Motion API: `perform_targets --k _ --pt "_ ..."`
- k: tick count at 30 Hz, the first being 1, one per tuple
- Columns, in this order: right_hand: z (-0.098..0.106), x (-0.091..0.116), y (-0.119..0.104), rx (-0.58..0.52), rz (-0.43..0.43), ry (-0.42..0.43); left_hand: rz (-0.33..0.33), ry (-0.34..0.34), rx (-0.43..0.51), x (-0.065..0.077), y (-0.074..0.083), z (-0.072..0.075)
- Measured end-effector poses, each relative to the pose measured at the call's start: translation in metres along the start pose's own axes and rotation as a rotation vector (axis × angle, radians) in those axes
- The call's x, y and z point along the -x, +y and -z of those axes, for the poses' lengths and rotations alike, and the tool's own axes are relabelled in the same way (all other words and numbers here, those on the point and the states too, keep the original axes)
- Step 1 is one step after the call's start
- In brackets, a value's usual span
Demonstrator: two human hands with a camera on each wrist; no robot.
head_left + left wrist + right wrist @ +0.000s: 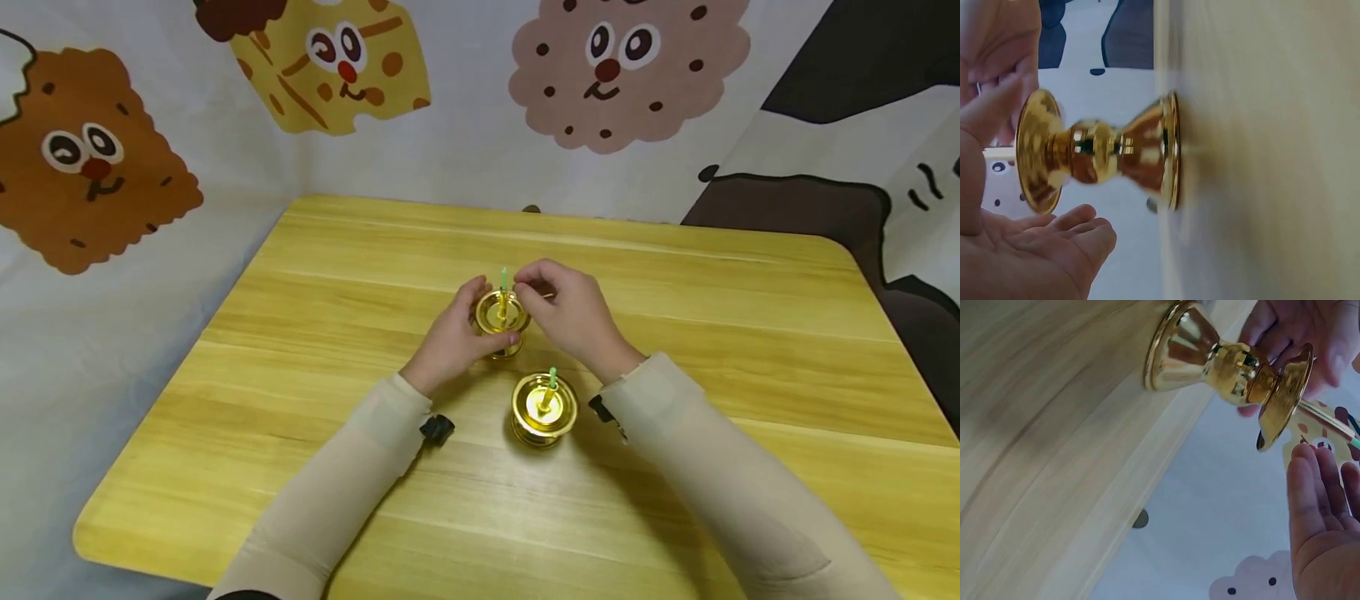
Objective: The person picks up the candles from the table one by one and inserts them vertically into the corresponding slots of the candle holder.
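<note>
A shiny gold candlestick [502, 313] with a wide dish stands near the middle of the table. From its centre rises a slim gold stem with a thin pale green candle [504, 277] at the top. My left hand [453, 337] cups loosely around the dish, thumb on the near side and relaxed fingers beyond; in the left wrist view the fingers [1079, 234] extend past the rim. Beside the candle is my right hand [570, 312], its fingertips just right of the green tip. The right wrist view shows those fingers [1316, 487] nearly straight and gripping nothing.
A second gold candlestick [545, 408] with a green-tipped candle stands closer to me, between my forearms. Both rest on a light wooden table [337, 250]. Behind it hangs a white cloth [465, 167] printed with cartoon biscuits.
</note>
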State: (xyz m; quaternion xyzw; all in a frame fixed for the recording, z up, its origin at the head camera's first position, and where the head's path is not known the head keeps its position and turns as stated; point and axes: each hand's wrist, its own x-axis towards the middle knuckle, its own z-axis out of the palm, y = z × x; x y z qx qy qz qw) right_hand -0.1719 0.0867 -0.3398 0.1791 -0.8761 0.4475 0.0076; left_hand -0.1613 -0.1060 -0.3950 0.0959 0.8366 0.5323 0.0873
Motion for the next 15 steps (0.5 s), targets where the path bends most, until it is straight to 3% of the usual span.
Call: perform_targets --k 6,11,15 --pt "0.015 0.018 0.008 0.048 0.008 -0.016 0.037 0.017 -0.117 0.011 0.005 0.020" --pt "0.029 0.037 0.021 0.129 -0.006 -0.029 0.055 -0.024 -0.317 0.026 0.006 0.040" --pt "0.039 0.055 0.031 0.224 0.004 -0.063 0.025 -0.058 -0.489 0.041 0.005 0.050"
